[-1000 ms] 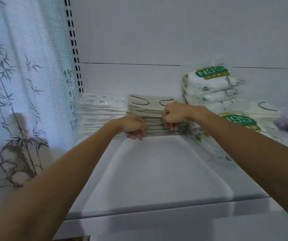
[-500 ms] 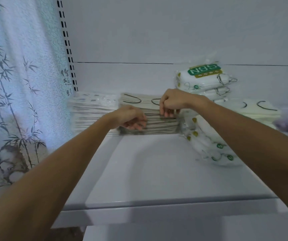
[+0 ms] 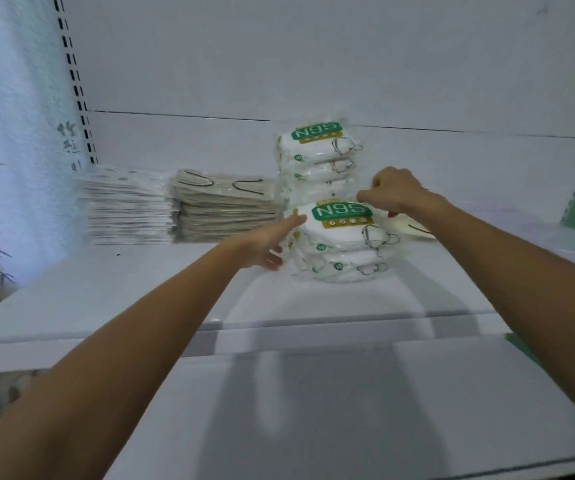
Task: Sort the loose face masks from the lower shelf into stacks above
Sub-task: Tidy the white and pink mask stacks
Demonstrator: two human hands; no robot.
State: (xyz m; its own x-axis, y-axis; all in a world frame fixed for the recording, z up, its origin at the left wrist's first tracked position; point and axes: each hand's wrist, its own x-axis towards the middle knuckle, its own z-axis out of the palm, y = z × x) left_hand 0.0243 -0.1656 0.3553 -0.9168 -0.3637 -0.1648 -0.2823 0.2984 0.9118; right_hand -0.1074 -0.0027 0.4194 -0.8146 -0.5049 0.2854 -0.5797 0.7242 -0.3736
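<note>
Face masks line the white metal shelf (image 3: 140,289): at ten o'clock a flat white mask stack (image 3: 126,206), beside it a beige mask stack with black ear loops (image 3: 223,209), then the leaning pile of clear-wrapped white N95 packs with green labels (image 3: 341,237) you are squaring. Your left hand (image 3: 268,245) reaches forward, straight fingers pressed to that pile's nine o'clock side. Your right hand (image 3: 397,194) curls over its one o'clock corner, pinching the top wrapper. Squeeze evenly from both sides — the film looks slippery — so the packs align before the taller N95 pile (image 3: 317,157) at twelve o'clock.
</note>
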